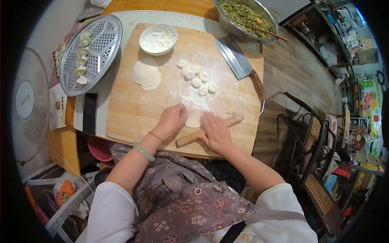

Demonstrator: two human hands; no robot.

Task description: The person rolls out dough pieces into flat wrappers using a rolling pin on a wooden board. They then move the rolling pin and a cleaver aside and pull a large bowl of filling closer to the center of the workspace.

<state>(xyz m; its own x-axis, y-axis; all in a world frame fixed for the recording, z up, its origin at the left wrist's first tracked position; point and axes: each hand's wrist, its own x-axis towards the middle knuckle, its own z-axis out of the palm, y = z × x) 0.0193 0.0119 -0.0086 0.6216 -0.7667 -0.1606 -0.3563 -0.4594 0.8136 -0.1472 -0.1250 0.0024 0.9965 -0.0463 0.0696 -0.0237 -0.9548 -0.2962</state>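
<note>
Right hand (216,131) flat and spread, palm pressed down on the pin (208,130), fingers pointing away from the body: an open palm, not a closed grasp, likely so the pin can turn freely underneath. Pin angled across the near part of the board (129,109), one end poking out toward the body at the left of the palm, the other end reaching out past the fingers to the right.

Left hand (173,119) just left of the pin, fingertips bunched and pinching the near-left edge of the wrapper (194,118); whether thumb and fingers meet cannot be told exactly. Wrapper flat on the floured board, directly beyond the right palm and touching the pin, held at the rim probably so it can be rotated while its edge is thinned.

Beyond the grip, a cluster of dough pieces (197,76) within easy reach; farther left, a stack of rolled wrappers (146,73) set aside away from the flour patch. Flour bowl (158,39) beyond those. Cleaver (239,62) parked to the far right, blade away from both hands. Filling bowl (247,18) past the board, chopsticks resting in it. Steamer tray (92,54) far left, dumplings (82,56) lined along its edge.
</note>
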